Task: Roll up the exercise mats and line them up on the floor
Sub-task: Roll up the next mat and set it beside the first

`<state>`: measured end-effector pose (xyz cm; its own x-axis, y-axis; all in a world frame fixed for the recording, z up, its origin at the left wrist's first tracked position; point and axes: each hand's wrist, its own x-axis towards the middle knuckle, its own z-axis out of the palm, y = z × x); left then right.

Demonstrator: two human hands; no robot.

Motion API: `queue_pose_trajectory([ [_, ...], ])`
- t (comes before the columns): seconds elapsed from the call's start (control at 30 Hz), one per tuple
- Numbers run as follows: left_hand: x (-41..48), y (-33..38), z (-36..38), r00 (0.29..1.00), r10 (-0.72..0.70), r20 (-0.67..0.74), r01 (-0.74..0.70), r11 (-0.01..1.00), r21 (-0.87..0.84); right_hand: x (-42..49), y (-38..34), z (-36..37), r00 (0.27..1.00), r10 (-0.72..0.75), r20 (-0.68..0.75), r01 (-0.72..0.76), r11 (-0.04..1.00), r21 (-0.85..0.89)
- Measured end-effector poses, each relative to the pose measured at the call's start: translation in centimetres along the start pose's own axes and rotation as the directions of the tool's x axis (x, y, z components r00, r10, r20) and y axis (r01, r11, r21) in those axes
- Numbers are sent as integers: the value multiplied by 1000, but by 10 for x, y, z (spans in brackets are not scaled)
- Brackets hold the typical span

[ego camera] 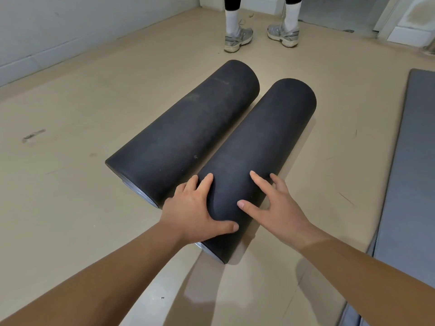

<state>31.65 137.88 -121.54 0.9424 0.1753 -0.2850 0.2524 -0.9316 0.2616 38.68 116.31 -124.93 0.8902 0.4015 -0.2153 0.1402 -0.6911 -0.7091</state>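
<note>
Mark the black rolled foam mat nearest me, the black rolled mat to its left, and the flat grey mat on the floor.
Nearer black rolled mat (256, 142): head view, curved top.
Left black rolled mat (186, 123): head view, curved top.
Flat grey mat (414, 161): head view, bare surface.

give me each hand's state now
Left hand: open, resting on the right black rolled foam mat.
Right hand: open, spread on that mat.

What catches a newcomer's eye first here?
Two black rolled mats lie side by side mid-floor, the left roll and the right roll. The left hand and right hand press on the right roll's near end. A flat grey mat lies at the right edge; someone's sneakers stand beyond.
</note>
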Motion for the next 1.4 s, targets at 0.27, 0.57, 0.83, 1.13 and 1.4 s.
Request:
queue_pose_trajectory([
  [0.27, 19, -13, -3, 1000, 1, 23, 1, 999, -53, 6, -11, 13, 999, -34, -37, 37, 997, 69],
  [0.57, 52, 4, -14, 998, -12, 67, 19, 995, -96, 34, -13, 9, 996, 79, -39, -83, 990, -117],
  [0.83, 32, 22, -3, 971, 143, -189, -141, 990, 25, 24, 8, -6, 998, 34, -62, -28, 995, 92],
  [1.13, 19, 62, 7, 874, 397, -281, -371, 918, 144, 12, 9, -29, 993, 27, -111, -37, 995, -91],
  [1.4, 9, 131, 23, 881, 467, -77, -438, 865, 244, -27, 48, -94, 988, 151, -38, -155, 967, -201],
])
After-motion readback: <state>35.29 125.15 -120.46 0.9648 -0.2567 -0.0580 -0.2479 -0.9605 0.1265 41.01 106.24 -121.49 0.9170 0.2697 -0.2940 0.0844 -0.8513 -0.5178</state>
